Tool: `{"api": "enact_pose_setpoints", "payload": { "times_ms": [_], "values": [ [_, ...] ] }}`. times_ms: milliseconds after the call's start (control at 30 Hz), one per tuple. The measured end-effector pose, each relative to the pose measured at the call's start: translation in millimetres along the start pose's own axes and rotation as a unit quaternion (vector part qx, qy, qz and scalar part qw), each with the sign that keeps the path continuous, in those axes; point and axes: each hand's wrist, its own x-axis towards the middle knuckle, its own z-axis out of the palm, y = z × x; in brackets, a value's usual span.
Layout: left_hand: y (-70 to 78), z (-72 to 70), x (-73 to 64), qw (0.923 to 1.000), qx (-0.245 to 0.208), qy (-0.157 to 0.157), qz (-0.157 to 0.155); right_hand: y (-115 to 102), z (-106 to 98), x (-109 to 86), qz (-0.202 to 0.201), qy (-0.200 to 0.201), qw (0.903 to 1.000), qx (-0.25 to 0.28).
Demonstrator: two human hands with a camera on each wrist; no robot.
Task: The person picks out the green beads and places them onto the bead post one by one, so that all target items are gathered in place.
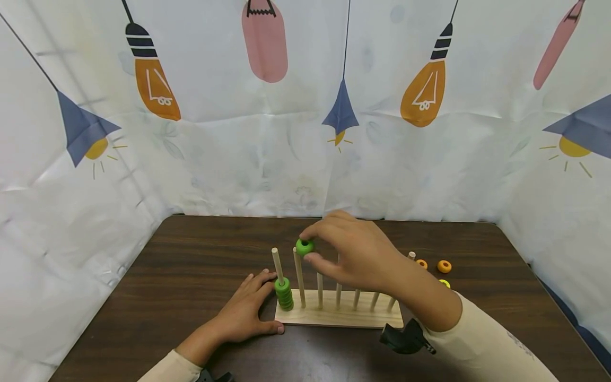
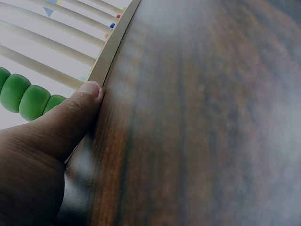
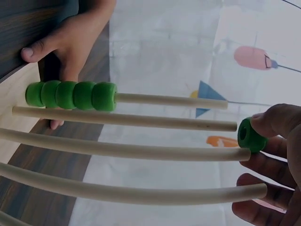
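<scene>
Currently pinched: one green bead [image 1: 305,251] up by the peg tips

Well, I have that bead between the thumb and index finger of my right hand [image 1: 355,252], near the tips of the second peg [image 1: 299,278] and third peg [image 1: 320,292], counting from my left. It is threaded on neither; whether it touches one, I cannot tell. My left hand [image 1: 248,310] lies spread at the left end of the wooden base [image 1: 339,317], thumb against its front edge. Beside those fingers, five green beads [image 1: 284,295] sit stacked on the first peg [image 1: 277,262].

With two tips so near, I could misjudge which one I am over. If I lowered the bead with its hole off-line, the rim would likely catch and twist out of my pinch, then roll across the desk [image 1: 167,286]. Should my left hand ease off, a sideways push could slide the base. The dark wrist device [image 1: 406,338] hangs near the base's right end and might bump it. Two orange beads [image 1: 444,266] lie beyond my forearm, where my sleeve could brush them.
</scene>
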Motion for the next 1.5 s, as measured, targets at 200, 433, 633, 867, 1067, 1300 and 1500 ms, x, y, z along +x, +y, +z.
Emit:
{"api": "enact_pose_setpoints", "payload": {
  "times_ms": [200, 433, 633, 867, 1067, 1300, 1500],
  "values": [
    [0.1, 1.0, -0.3, 1.0000, -0.004, 0.007, 0.003, -1.7, 2.6, 4.2, 0.000, -0.007, 1.0000, -0.005],
    [-0.6, 2.1, 0.2, 0.9999, -0.004, 0.010, 0.003, -6.2, 4.7, 12.2, 0.003, -0.013, 0.9999, 0.003],
    [-3.2, 2.2, 1.0, 0.9999, -0.008, -0.008, -0.011, -10.8, 7.3, 19.6, 0.016, -0.030, 0.9993, 0.014],
    [3.4, -3.6, 1.9, 0.9995, 0.005, -0.026, -0.016, -13.7, 12.1, 26.4, 0.008, -0.031, 0.9994, 0.016],
    [3.5, -4.3, 1.7, 0.9995, 0.004, -0.027, -0.016, -16.2, 17.5, 31.3, 0.009, -0.033, 0.9993, 0.016],
    [3.4, -3.6, 0.5, 0.9998, -0.002, -0.015, -0.009, -18.6, 21.3, 33.4, 0.015, -0.055, 0.9983, 0.009],
    [2.3, -2.7, 1.2, 0.9998, 0.002, -0.016, -0.012, -17.4, 18.0, 30.4, 0.024, -0.067, 0.9974, -0.003]
  ]
}}
